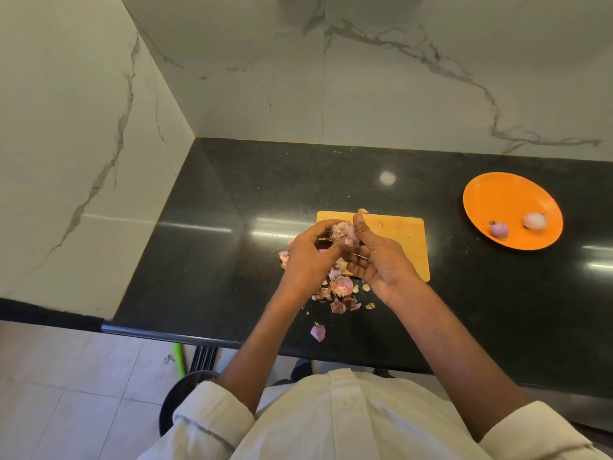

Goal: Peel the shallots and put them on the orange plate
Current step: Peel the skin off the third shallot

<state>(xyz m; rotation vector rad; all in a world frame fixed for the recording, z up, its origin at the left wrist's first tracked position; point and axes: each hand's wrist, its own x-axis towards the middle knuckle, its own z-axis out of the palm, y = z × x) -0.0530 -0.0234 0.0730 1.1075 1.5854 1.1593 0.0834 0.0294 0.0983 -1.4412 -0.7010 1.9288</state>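
Both hands hold one pinkish shallot (345, 233) with flaky skin above the left end of a wooden cutting board (401, 240). My left hand (308, 260) grips it from the left with curled fingers. My right hand (378, 260) cradles it from below, thumb pressed on its top. The orange plate (497, 197) lies to the right on the black counter, with two peeled shallots, a purple one (498, 229) and a paler one (534, 220), near its front rim.
Loose pink and brown skins (341, 288) lie on the black counter (232, 234) below the hands, one piece (317, 332) near the front edge. Marble walls enclose the counter at back and left. A dark round bin (175, 396) stands on the tiled floor.
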